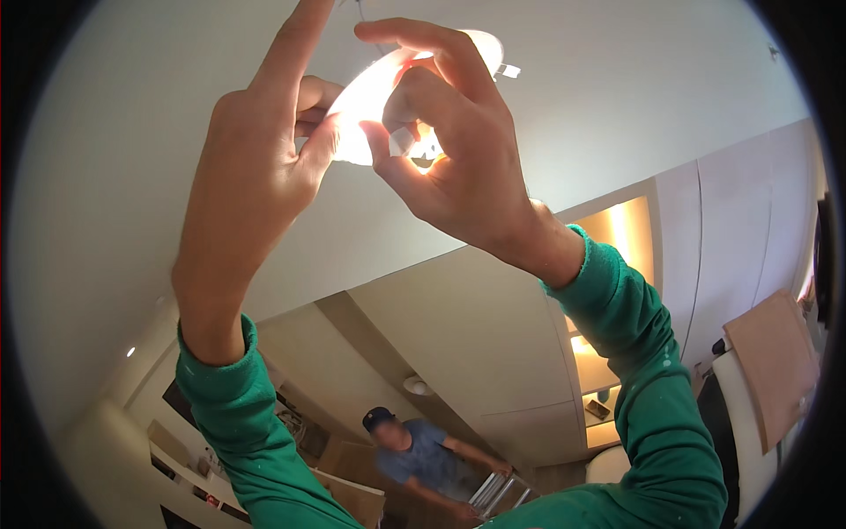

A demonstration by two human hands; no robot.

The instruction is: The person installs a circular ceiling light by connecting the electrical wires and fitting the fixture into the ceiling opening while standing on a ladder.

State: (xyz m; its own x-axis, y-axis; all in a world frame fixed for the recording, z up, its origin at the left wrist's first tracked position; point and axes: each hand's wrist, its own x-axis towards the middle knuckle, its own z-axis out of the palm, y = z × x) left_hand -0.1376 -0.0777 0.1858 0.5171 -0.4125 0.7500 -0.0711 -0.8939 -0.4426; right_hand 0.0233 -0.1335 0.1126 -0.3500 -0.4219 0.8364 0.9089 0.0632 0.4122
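Observation:
Overhead, a round ceiling light (357, 99) glows so brightly that its details wash out. My left hand (240, 167) pinches its left edge between thumb and curled fingers, while the index finger points up past it. On the other side, my right hand (471, 145) curls in front of the light, thumb and fingers closed about a small white piece (401, 142) whose kind I cannot make out. A small pale tab (509, 70) sticks out from the light's right rim. Above it, a thin wire (359, 12) shows against the white ceiling (608, 97).
Below, a person (407, 451) in a blue shirt and dark cap has hands on a metal ladder (498, 495). Lit wall shelves (604, 388) stand to the right, near pale cabinet panels (731, 212) and a beige board (775, 366). Cluttered furniture (211, 485) lies at lower left.

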